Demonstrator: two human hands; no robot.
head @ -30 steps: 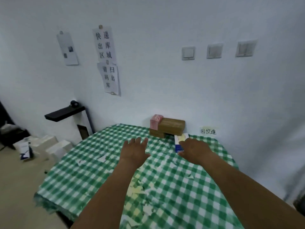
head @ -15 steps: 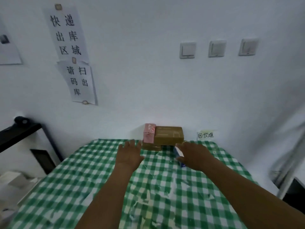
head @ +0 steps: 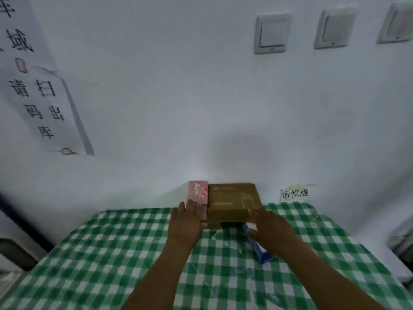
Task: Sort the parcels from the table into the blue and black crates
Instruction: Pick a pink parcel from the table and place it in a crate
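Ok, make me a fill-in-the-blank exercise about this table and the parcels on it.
The pink box stands immediately ___ of the brown cardboard box.
The tablecloth is checked white and ___.
The wall carries ___ switches.
Under the right hand lies a narrow box coloured ___.
Missing words: left, green, three, blue.

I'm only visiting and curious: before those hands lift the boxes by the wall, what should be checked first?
1. Hands free: left hand and right hand open, ok.
2. Left hand reaches pink box: ok.
3. Right hand reaches brown box: ok.
4. Blue box clear of right arm: not ok, it lies beneath.
5. Crates located: cannot tell, none in view.
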